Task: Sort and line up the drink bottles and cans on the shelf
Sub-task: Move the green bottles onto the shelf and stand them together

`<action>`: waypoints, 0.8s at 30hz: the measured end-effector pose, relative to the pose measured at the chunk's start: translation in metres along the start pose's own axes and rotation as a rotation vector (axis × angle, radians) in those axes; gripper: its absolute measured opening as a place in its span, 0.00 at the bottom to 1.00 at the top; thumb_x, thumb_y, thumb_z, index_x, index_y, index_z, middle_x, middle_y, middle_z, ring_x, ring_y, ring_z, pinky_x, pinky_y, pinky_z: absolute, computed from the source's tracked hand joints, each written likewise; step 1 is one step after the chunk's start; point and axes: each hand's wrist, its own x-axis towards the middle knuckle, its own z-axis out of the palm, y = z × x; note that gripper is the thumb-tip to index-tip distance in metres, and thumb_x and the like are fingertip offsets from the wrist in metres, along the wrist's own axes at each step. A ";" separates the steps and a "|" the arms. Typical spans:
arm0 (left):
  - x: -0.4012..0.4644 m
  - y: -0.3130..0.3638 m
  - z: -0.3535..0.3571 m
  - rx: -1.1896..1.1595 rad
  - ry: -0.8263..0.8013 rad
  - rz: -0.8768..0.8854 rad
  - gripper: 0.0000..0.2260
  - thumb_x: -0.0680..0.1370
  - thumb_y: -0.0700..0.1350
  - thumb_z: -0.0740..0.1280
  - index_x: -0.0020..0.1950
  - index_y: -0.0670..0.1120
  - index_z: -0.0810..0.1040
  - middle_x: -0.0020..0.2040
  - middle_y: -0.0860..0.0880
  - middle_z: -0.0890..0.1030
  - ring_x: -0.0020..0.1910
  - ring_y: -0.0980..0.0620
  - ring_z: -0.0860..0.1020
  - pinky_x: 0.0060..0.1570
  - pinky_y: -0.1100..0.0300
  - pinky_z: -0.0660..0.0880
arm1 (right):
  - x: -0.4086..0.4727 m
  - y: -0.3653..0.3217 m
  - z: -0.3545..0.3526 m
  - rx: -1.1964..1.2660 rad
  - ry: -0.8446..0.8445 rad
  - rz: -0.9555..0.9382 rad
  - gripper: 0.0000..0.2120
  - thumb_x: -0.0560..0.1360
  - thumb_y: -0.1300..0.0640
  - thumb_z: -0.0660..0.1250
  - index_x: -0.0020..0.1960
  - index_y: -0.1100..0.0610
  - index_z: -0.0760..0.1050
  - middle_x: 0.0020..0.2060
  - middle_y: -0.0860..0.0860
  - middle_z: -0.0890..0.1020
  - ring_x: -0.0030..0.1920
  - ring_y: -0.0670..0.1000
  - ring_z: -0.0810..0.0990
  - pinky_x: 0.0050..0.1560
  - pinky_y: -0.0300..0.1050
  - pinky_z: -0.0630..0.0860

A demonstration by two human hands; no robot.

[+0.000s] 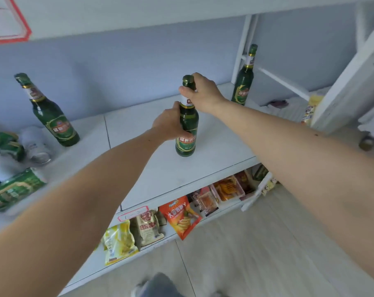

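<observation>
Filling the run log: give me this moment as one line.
left hand: grips middle bottle body | right hand: grips its neck | bottle: upright on shelf | cans: unsorted, left

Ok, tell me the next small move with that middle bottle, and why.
Probably slide the middle bottle, gripped by the left hand and right hand, back toward the right bottle by the wall: it stands alone near the shelf front.

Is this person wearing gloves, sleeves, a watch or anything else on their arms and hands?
No. Both the left hand and the right hand are bare, with no gloves, rings or watch visible. Both forearms are uncovered as far as the picture shows; no sleeve is in view.
</observation>
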 end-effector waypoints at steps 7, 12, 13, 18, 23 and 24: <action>0.062 0.068 0.044 0.026 -0.007 0.008 0.36 0.59 0.54 0.80 0.60 0.47 0.64 0.51 0.49 0.77 0.51 0.45 0.78 0.47 0.48 0.78 | 0.028 0.078 -0.064 -0.022 0.008 0.008 0.15 0.78 0.49 0.63 0.54 0.61 0.70 0.46 0.52 0.75 0.46 0.51 0.73 0.39 0.38 0.68; 0.114 0.092 0.060 0.004 0.023 -0.007 0.37 0.60 0.53 0.80 0.62 0.47 0.64 0.52 0.49 0.78 0.52 0.45 0.78 0.46 0.50 0.77 | 0.071 0.110 -0.091 -0.021 -0.009 -0.011 0.12 0.78 0.49 0.64 0.50 0.58 0.68 0.42 0.50 0.73 0.44 0.50 0.73 0.38 0.39 0.68; 0.123 0.096 0.061 0.003 0.027 -0.010 0.37 0.60 0.53 0.80 0.61 0.47 0.64 0.52 0.49 0.78 0.52 0.45 0.78 0.46 0.50 0.77 | 0.080 0.115 -0.095 -0.020 -0.010 -0.011 0.12 0.77 0.50 0.64 0.49 0.57 0.68 0.40 0.49 0.72 0.43 0.50 0.72 0.38 0.39 0.69; 0.163 0.109 0.066 0.034 0.036 -0.036 0.36 0.60 0.53 0.80 0.59 0.48 0.63 0.51 0.48 0.77 0.51 0.44 0.78 0.46 0.48 0.78 | 0.117 0.138 -0.111 0.008 -0.023 -0.014 0.12 0.76 0.51 0.66 0.48 0.59 0.69 0.43 0.53 0.74 0.46 0.53 0.75 0.51 0.54 0.78; 0.199 0.109 0.076 -0.033 0.078 -0.086 0.35 0.61 0.50 0.80 0.59 0.47 0.64 0.50 0.49 0.75 0.49 0.48 0.75 0.44 0.52 0.76 | 0.155 0.155 -0.113 -0.014 -0.052 -0.060 0.12 0.76 0.51 0.67 0.47 0.59 0.69 0.43 0.54 0.73 0.45 0.53 0.74 0.51 0.54 0.78; 0.206 0.109 0.078 -0.046 0.092 -0.092 0.34 0.61 0.49 0.81 0.59 0.46 0.64 0.50 0.49 0.74 0.49 0.48 0.74 0.43 0.53 0.75 | 0.163 0.159 -0.112 -0.019 -0.059 -0.068 0.12 0.76 0.51 0.67 0.47 0.59 0.68 0.43 0.53 0.73 0.45 0.53 0.73 0.49 0.53 0.77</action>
